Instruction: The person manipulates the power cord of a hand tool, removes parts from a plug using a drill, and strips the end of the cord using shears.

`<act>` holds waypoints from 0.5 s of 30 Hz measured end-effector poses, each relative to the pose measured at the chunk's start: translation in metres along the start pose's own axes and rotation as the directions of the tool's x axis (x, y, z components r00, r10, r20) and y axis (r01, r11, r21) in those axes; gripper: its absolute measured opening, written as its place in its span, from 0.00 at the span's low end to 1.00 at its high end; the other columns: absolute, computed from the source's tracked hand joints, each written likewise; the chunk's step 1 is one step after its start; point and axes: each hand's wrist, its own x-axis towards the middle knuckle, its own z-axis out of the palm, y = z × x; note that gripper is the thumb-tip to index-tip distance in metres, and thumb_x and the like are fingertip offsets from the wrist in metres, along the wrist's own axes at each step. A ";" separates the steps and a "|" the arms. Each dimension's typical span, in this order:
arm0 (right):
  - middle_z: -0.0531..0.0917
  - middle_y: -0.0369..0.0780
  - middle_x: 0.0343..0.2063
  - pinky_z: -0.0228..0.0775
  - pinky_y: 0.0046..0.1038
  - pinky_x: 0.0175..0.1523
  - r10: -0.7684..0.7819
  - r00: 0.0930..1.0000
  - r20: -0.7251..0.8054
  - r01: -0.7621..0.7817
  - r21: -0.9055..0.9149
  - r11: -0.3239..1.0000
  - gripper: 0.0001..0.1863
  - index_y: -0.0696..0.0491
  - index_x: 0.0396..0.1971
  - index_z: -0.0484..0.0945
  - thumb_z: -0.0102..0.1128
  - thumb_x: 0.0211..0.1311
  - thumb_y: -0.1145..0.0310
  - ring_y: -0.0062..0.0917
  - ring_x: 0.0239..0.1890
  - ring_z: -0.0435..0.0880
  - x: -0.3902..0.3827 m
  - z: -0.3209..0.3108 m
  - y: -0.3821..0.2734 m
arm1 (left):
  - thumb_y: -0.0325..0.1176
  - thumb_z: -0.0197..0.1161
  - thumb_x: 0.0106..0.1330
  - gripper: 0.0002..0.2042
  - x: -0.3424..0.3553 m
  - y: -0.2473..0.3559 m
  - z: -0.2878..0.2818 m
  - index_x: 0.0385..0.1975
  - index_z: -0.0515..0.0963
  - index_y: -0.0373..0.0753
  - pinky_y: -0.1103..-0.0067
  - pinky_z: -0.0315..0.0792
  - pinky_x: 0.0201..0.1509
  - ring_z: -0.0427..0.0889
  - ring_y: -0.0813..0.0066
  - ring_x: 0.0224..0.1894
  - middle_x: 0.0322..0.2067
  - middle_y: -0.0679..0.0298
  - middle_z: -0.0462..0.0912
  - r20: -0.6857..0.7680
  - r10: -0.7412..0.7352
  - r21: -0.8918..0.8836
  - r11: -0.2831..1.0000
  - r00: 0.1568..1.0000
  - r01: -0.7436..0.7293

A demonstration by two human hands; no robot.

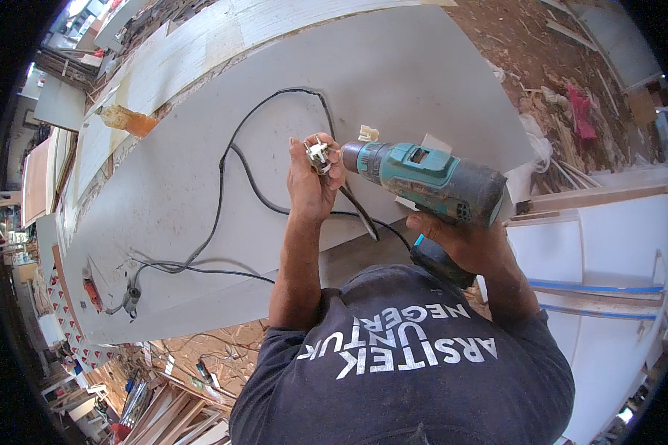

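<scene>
My left hand [312,182] grips a small white-and-metal plug fitting [318,156] at the middle of the view, fingers curled round it. A teal and black cordless drill [416,178] is in my right hand [460,245], its nose pointed left, right beside the fitting; whether they touch I cannot tell. A small cream plastic piece [369,133] is seen just behind the drill's nose. Black cable [220,182] loops over the grey panel [423,74] beneath my hands.
An orange bottle-like object [130,120] lies at the upper left. A red-handled tool [92,293] and a cable connector [131,302] sit at lower left. White boards [608,237] stand at right. Wood offcuts [174,423] and scraps [557,67] cover the floor around the panel.
</scene>
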 end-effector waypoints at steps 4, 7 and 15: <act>0.84 0.42 0.42 0.78 0.28 0.48 -0.040 0.999 -0.004 0.040 -0.036 0.999 0.24 0.59 0.51 0.75 0.73 0.57 0.69 0.25 0.44 0.84 -0.001 -0.001 0.002 | 0.57 0.35 0.79 0.27 0.000 0.000 0.001 0.42 0.73 0.39 0.85 0.64 0.20 0.73 0.82 0.23 0.27 0.67 0.74 0.022 0.015 -0.006 1.000 1.000 -0.015; 0.84 0.43 0.42 0.78 0.28 0.48 -0.048 0.999 0.010 0.048 -0.059 0.997 0.23 0.59 0.51 0.76 0.73 0.58 0.67 0.26 0.44 0.84 -0.002 -0.001 0.004 | 0.58 0.36 0.78 0.27 -0.001 0.001 -0.001 0.42 0.73 0.39 0.85 0.64 0.20 0.73 0.81 0.23 0.27 0.66 0.75 0.028 0.013 -0.016 1.000 1.000 -0.013; 0.84 0.43 0.42 0.77 0.29 0.49 -0.006 0.999 0.039 0.008 -0.069 0.998 0.22 0.59 0.50 0.76 0.71 0.59 0.67 0.27 0.44 0.84 -0.003 -0.002 0.001 | 0.59 0.36 0.78 0.27 -0.002 0.002 0.001 0.42 0.73 0.38 0.85 0.64 0.20 0.73 0.81 0.23 0.28 0.66 0.75 0.011 0.001 -0.010 1.000 1.000 0.000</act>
